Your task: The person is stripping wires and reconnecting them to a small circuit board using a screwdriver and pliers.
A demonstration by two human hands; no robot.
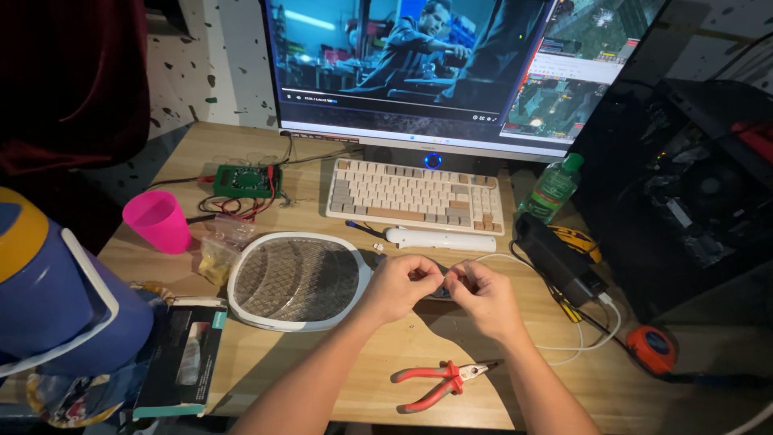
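Evidently the work in hand is fine fiddling at the neck of the electric swatter [296, 280]: the left hand [400, 285] and right hand [481, 296] meet fingertip to fingertip at the desk's [354, 379] centre, each pinching something small and dark that I cannot make out, just at 3 o'clock of the white-rimmed mesh head. The white handle part [441, 239] lies apart at 12 o'clock of the hands, below the keyboard [415, 196], and red-handled pliers [441, 381] wait at 6 o'clock. Judging by this, the next move calls for a steady two-handed pinch, with the pliers within easy reach.
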